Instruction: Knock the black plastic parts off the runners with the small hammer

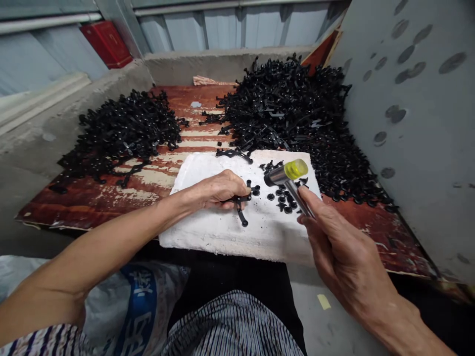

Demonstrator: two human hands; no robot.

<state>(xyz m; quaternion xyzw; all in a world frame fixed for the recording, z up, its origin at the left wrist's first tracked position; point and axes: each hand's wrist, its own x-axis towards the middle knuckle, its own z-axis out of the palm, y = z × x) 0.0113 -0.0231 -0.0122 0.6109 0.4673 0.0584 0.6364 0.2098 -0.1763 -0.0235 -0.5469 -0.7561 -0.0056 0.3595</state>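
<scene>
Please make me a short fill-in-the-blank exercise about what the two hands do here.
1. The hammer in the right hand has one ____ face.
2. The left hand holds a black plastic piece down on a block that is ____.
3. The larger pile of black parts lies on the person's ____ side.
Missing words: yellow; white; right.
</scene>
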